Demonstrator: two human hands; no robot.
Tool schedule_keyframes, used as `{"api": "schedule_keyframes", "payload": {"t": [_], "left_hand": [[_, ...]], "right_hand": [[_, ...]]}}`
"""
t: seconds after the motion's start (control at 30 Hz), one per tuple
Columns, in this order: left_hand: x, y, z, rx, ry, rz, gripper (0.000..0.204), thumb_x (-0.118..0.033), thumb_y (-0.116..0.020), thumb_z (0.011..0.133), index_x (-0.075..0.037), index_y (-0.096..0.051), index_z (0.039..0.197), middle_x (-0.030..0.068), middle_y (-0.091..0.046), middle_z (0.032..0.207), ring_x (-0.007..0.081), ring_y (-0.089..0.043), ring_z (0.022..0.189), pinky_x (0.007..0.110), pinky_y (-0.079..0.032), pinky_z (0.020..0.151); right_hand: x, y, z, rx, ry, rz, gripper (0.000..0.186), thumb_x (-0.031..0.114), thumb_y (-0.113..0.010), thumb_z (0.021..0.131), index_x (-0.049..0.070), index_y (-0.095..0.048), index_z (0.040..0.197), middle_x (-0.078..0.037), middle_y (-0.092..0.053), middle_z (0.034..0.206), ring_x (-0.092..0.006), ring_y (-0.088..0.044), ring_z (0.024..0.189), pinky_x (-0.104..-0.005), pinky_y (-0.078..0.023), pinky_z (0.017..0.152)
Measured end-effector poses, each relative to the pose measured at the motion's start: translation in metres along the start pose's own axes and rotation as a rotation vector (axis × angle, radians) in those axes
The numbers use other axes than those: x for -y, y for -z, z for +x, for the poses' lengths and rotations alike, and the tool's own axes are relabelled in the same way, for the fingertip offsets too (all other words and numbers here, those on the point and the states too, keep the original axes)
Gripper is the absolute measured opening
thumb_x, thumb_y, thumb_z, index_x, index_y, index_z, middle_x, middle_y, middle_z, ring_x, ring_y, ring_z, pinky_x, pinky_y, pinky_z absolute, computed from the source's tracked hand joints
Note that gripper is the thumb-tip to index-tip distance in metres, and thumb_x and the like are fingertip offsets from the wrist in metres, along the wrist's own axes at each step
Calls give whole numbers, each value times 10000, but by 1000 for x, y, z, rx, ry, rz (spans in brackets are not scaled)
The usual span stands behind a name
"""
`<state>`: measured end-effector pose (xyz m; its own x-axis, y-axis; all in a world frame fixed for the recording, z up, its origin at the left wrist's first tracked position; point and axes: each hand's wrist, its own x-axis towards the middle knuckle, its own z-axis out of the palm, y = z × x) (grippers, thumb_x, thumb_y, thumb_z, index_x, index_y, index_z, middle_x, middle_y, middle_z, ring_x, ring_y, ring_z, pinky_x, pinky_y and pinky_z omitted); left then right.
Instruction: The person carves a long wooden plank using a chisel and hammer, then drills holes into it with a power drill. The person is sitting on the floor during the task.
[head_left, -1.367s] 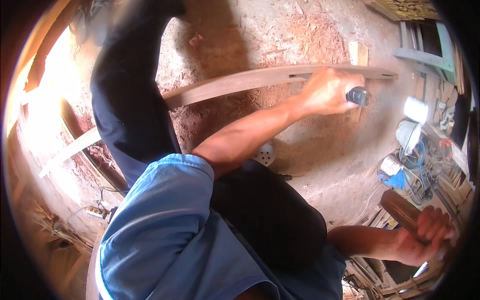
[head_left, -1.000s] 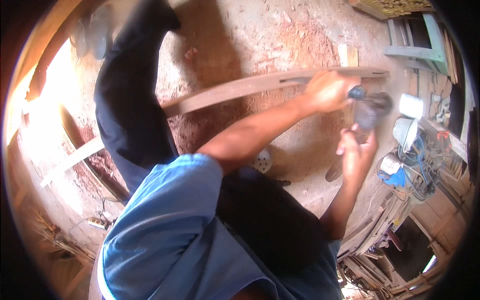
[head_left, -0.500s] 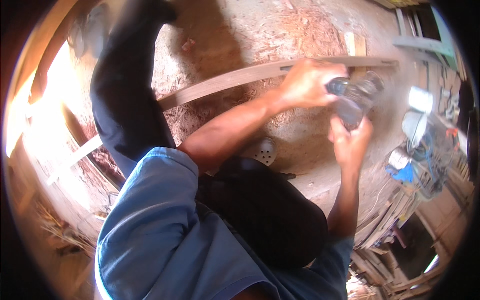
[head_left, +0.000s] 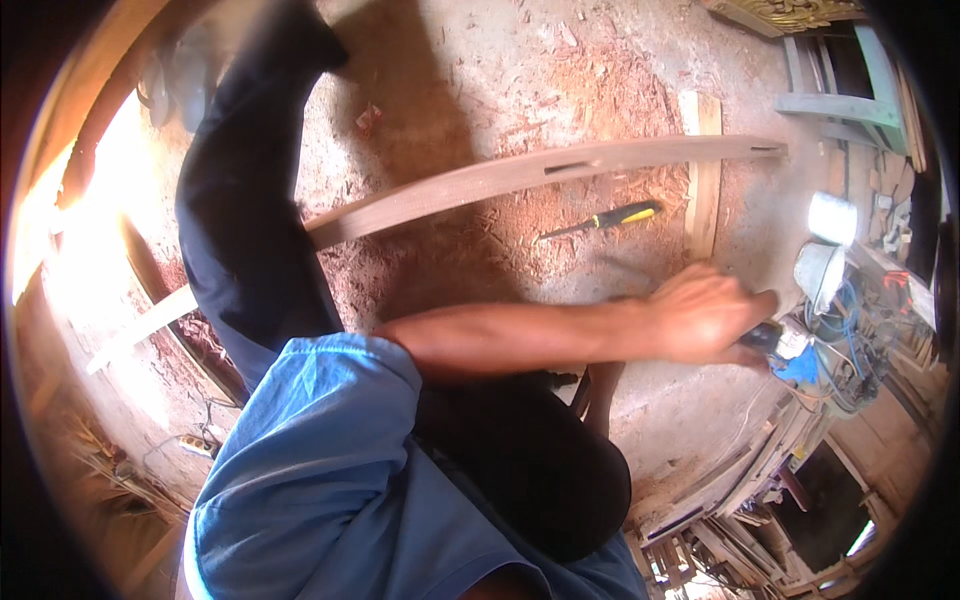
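My left hand (head_left: pixel 705 318) reaches far to the right across my body, its fingers closed round a black, rounded object (head_left: pixel 763 338) whose kind I cannot make out. Beneath the left forearm a short piece of my right forearm (head_left: pixel 601 398) shows beside my dark-clad knee; the right hand itself is hidden. Beyond my arms a long wooden bar (head_left: pixel 460 190) with narrow slots cut in it lies over the floor. On the near side of the bar rests a slim-shafted hand tool (head_left: pixel 625 214) with a black and yellow handle.
A short wooden batten (head_left: pixel 704 215) lies crosswise under the bar's right part. Wood shavings (head_left: pixel 610 90) litter the floor. At the right are a pale container (head_left: pixel 820 277), blue cable (head_left: pixel 850 320) and stacked wood strips (head_left: pixel 750 490). A greenish wooden frame (head_left: pixel 845 107) stands far right.
My left hand has moved right and nearer, away from the bar. My right hand has dropped out of sight, and the blurred dark object both hands held no longer shows as before. The hand tool is now visible.
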<state>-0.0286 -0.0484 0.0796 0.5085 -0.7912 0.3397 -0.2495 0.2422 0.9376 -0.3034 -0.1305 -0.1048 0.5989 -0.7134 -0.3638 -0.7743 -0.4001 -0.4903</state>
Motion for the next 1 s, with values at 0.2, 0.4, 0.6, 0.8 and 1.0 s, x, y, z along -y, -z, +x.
{"api": "schedule_keyframes", "payload": {"t": [0.2, 0.4, 0.6, 0.8, 1.0], "left_hand": [[32, -33, -27, -79, 495, -283, 643, -606, -589, 1009, -11, -528, 1246, 277, -653, 1042, 443, -664, 1029, 521, -504, 914], [57, -10, -43, -98, 384, 261, 718, -618, -628, 981, -23, -556, 1376, 255, -555, 1270, 413, -531, 1234, 551, -443, 1034], [56, 147, -155, 41, 532, 1003, 841, -348, -937, 730, -89, -564, 1437, 177, -600, 1387, 372, -577, 1276, 489, -491, 1076], [62, 182, -201, -10, 970, 1042, 614, -299, -892, 806, -94, -644, 1328, 161, -741, 1012, 349, -731, 937, 432, -587, 860], [58, 167, -195, -60, 1098, 1060, 517, -305, -883, 833, -100, -699, 1271, 166, -778, 954, 282, -777, 852, 404, -609, 783]], "right_hand": [[49, 37, -3, -255, 134, 760, 513, 350, -594, 1071, -70, -587, 1366, -170, -698, 1230, -298, -662, 1119, -414, -532, 906], [69, -5, 52, -343, 390, 364, 474, 374, -623, 1053, -61, -620, 1243, -144, -698, 1110, -271, -654, 996, -400, -522, 834], [14, 15, 97, -135, 93, 22, 452, 434, -750, 952, 10, -696, 1097, -190, -692, 908, -323, -690, 834, -427, -528, 740], [38, 3, 119, -334, 24, 19, 473, 485, -706, 973, 22, -705, 1071, -182, -739, 938, -312, -724, 805, -430, -545, 702], [112, -47, 196, -36, -203, 36, 634, 675, -650, 937, 43, -702, 964, -123, -759, 830, -235, -735, 689, -359, -563, 573]]}}
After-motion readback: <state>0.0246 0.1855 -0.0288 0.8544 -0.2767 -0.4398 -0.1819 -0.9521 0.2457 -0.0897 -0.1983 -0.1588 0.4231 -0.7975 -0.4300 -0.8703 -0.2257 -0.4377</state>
